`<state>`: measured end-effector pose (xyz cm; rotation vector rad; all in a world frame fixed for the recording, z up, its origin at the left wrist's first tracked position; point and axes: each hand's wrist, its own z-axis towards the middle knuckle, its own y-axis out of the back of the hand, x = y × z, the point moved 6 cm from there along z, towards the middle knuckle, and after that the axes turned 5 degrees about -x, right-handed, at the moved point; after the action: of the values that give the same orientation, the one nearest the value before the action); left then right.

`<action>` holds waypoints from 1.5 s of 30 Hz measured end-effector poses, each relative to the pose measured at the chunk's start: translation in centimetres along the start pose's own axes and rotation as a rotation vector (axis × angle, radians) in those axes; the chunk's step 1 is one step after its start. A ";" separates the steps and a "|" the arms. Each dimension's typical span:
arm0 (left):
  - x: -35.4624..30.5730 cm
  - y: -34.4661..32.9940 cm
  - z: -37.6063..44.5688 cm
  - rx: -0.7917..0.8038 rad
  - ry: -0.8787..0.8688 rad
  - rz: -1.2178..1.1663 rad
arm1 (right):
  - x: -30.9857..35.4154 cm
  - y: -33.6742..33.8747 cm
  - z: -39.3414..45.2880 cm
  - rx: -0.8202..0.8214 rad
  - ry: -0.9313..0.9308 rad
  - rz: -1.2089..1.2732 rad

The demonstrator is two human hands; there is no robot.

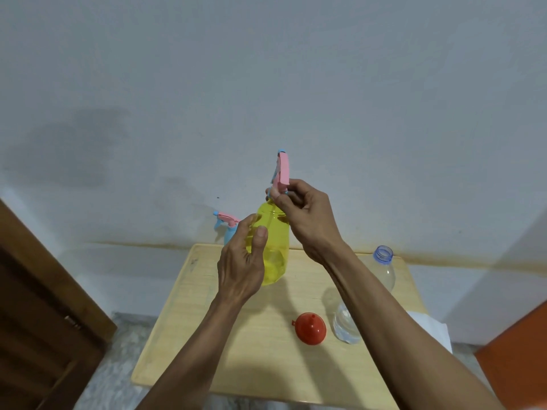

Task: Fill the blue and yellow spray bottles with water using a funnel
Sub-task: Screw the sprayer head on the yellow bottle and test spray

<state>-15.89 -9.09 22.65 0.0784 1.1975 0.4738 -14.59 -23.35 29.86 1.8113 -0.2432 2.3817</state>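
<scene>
My left hand (242, 261) grips the body of the translucent yellow spray bottle (273, 247), held up above the small wooden table (207, 335). Around its neck, my right hand (302, 211) is closed on the pink and blue spray head (281, 171), which points upward. The blue spray bottle (226, 229), with a matching pink and blue head, stands at the table's far left edge, half hidden behind my left hand. A red funnel (310, 328) lies mouth-down on the table near the front right. An uncapped clear water bottle (381, 273) stands to the right, partly behind my right forearm.
A grey wall rises just behind the table. A dark wooden door (38, 321) is at the left. White paper or cloth (432, 329) lies off the table's right edge, and an orange surface (518, 359) fills the lower right corner.
</scene>
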 end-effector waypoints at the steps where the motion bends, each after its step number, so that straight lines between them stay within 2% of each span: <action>1: 0.0 -0.1 -0.3 -0.005 0.006 0.001 | 0.0 0.0 -0.2 -0.008 -0.020 0.021; 6: -0.3 -0.1 -1.9 -0.022 0.034 0.007 | -0.5 0.2 -0.9 -0.106 -0.098 0.036; 10: -0.4 0.4 -4.2 -0.004 0.070 0.032 | -1.0 -0.7 -2.3 -0.064 -0.050 -0.100; 17: 1.5 1.6 -9.0 0.134 0.120 0.050 | -1.4 -1.1 -6.2 -0.028 -0.022 -0.162; 20: 1.3 2.6 -10.8 0.179 0.114 0.033 | -1.4 -1.1 -8.3 -0.053 -0.089 -0.184; 23: 1.2 3.9 -12.6 0.229 0.096 0.019 | -0.9 -1.2 -10.7 -0.115 -0.126 -0.222; 28: 1.9 7.8 -15.9 0.335 0.063 0.018 | 1.1 -3.1 -16.2 -0.237 -0.073 -0.290; 34: 3.2 14.0 -19.5 0.357 0.044 0.049 | 1.6 -4.9 -23.4 -0.382 -0.033 -0.344; 36: 4.1 15.6 -19.9 0.347 0.040 0.118 | 1.2 -4.6 -25.3 -0.401 -0.058 -0.354; 39: 5.3 17.2 -20.1 0.365 -0.057 0.345 | 0.5 -3.5 -27.2 -0.400 -0.097 -0.425; 45: 7.6 17.7 -20.3 0.611 -0.022 0.771 | -4.2 -1.7 -29.6 -0.328 -0.193 -0.592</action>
<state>-37.75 5.95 13.75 1.0939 1.2304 0.7510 -40.98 -15.51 18.10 1.6617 -0.0887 1.6643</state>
